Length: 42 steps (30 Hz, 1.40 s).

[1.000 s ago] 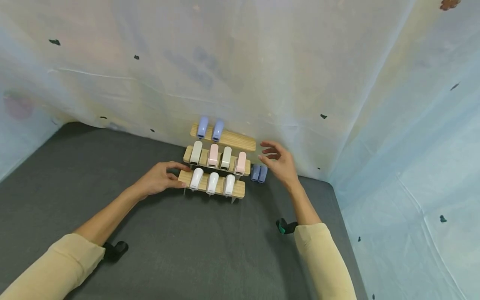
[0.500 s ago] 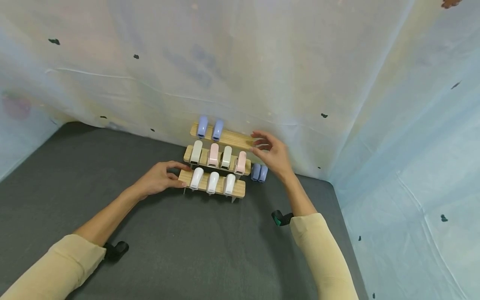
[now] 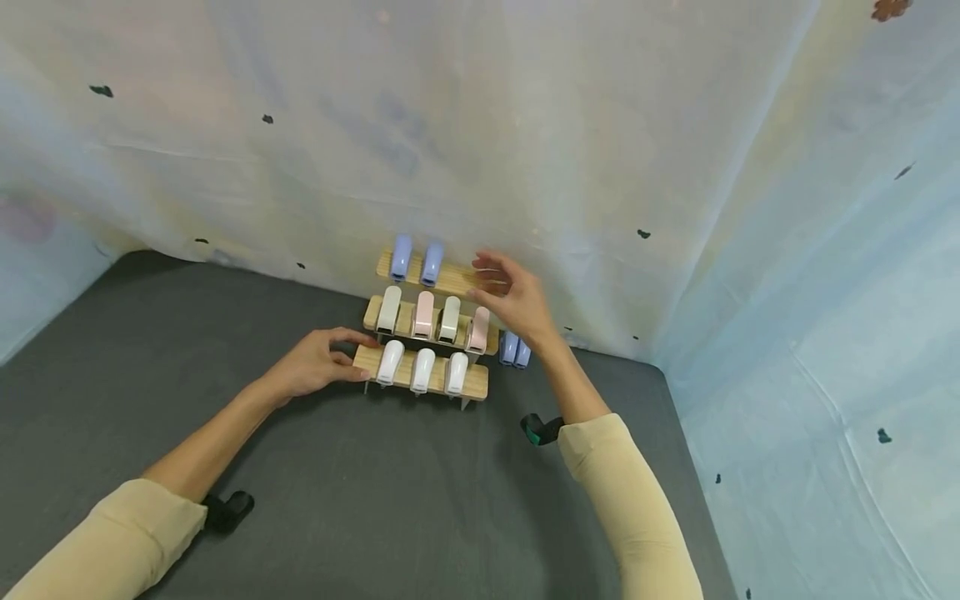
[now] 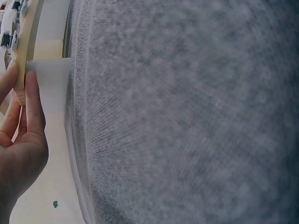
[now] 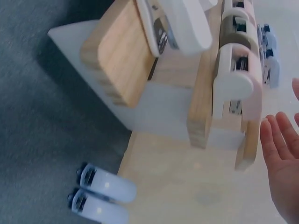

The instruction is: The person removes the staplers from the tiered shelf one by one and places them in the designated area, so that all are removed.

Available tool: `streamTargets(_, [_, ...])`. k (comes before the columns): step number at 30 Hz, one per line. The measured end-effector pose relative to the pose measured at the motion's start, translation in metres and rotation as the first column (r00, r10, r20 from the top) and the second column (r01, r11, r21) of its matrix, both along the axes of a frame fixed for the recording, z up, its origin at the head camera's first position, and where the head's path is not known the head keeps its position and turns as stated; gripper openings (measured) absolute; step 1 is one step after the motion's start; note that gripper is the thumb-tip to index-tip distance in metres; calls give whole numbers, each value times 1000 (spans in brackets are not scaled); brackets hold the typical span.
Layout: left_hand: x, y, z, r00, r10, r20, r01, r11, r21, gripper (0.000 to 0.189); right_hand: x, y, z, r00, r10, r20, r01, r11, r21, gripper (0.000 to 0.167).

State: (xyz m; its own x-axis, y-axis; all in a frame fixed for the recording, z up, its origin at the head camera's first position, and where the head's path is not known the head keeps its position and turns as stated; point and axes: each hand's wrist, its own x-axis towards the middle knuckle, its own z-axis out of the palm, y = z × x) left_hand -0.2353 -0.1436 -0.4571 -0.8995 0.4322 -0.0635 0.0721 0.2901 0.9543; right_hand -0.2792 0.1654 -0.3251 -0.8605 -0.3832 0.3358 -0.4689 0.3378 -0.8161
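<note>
Hands, two, bare. Clock directions are taken from the middle of the three-tier stand (image 5: 156, 109), with twelve at its back.

Left hand (image 3: 307, 365), at eight o'clock: fingers narrow, pinching the left end of the bottom board (image 3: 476, 382), thumb and fingertips on opposite sides of it.

Right hand (image 3: 522, 307), at two o'clock: fingers loosely curved, thumb held wide of them; fingertips just beside the right end of the top board (image 3: 453, 279), contact uncertain.

Left sleeve (image 3: 127, 533), pale yellow, enters from seven o'clock; right sleeve (image 3: 630, 500), same cloth, from five, its forearm angled up toward the stand. Black wrist device at each cuff.

Table (image 3: 375, 517): dark grey cloth covering. Upon it, the stand, wooden boards on pale supports. Bottom board: three white staplers (image 3: 423, 371). Middle board (image 3: 492, 340): two grey-green staplers (image 3: 389, 308) alternating with two pink staplers (image 3: 423, 315). Top board: two blue staplers (image 3: 401, 257), toward eleven o'clock. Loose blue staplers (image 3: 508, 348), two, side by side on the table between three and four o'clock.

Backdrop (image 3: 525, 125): pale, blotched cloth with small dark patches, rising behind at twelve.
</note>
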Motion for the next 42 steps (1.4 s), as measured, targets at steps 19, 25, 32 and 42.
streamTargets(19, [-2, 0, 1, 1000, 12, 4, -12, 1000, -12, 57, -26, -31, -14, 997, 34, 67, -37, 998, 42, 66])
streamTargets(25, [-2, 1, -1, 1000, 12, 4, -12, 1000, -23, 58, -39, -34, -27, 998, -1, 59, -5, 995, 95, 69])
streamTargets(32, [-4, 1, -3, 1000, 3, 2, -3, 1000, -7, 58, -39, -39, -26, 998, -55, 43, 45, 980, 192, 73])
streamTargets(42, [-4, 0, -2, 1000, 11, 6, -11, 1000, -21, 59, -42, -46, -28, 997, -69, 22, 62, 971, 233, 68])
